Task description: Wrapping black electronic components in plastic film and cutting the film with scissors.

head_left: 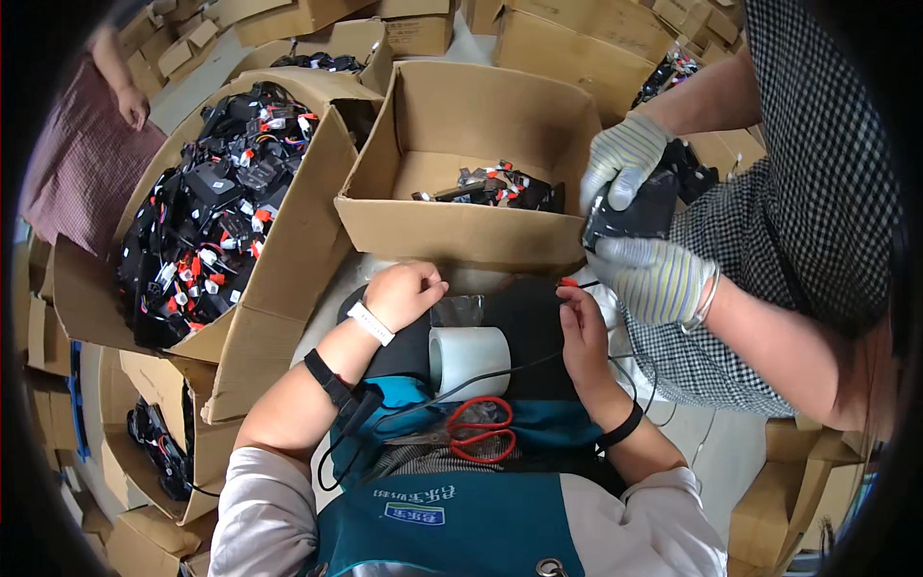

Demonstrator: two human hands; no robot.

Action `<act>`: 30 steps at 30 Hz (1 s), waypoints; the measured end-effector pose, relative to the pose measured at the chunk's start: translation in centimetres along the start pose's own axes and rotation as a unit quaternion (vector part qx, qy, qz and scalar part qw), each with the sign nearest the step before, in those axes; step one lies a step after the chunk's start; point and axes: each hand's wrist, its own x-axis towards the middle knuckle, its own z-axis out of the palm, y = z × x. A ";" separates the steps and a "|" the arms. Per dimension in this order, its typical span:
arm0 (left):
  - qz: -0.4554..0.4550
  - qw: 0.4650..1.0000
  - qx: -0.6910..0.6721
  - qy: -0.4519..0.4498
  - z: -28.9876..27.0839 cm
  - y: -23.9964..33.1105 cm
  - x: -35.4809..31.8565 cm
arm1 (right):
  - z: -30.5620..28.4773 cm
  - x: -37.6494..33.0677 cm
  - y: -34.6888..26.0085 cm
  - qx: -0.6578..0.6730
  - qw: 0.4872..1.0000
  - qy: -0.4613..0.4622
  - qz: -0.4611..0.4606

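My left hand (pixel 404 296) rests on my left knee, its fingers curled in with nothing visible in them. Beside it lies a small clear plastic piece (pixel 458 311). My right hand (pixel 585 337) is over my right thigh, fingers loosely apart, close to a red connector (pixel 567 282) on a black lead. A wide white roll (pixel 471 363) lies on my lap between my hands, with a thin black cable (pixel 519 368) crossing it. Red-handled scissors (pixel 483 430) lie nearer my waist, blades partly hidden in the apron's folds.
At right, a co-worker's gloved hands (pixel 644 274) hold a flat black pack (pixel 635 207). An open carton (pixel 461 226) ahead contains several black wired parts (pixel 510 188). The left carton (pixel 279 264) is heaped with similar parts (pixel 207 221). Another person (pixel 91 144) stands far left.
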 end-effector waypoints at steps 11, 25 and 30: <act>0.011 1.000 -0.001 -0.005 2.8 -0.6 -0.1 | -0.7 -1.1 0.0 -0.077 0.995 -0.025 -0.052; -0.083 0.935 0.131 0.319 -18.3 -6.9 -3.8 | -2.3 -1.5 -3.7 -0.127 0.983 -0.069 -0.113; -0.323 0.888 0.275 0.175 -20.4 -15.8 -5.5 | -1.9 -0.6 1.1 -0.125 0.974 -0.071 -0.174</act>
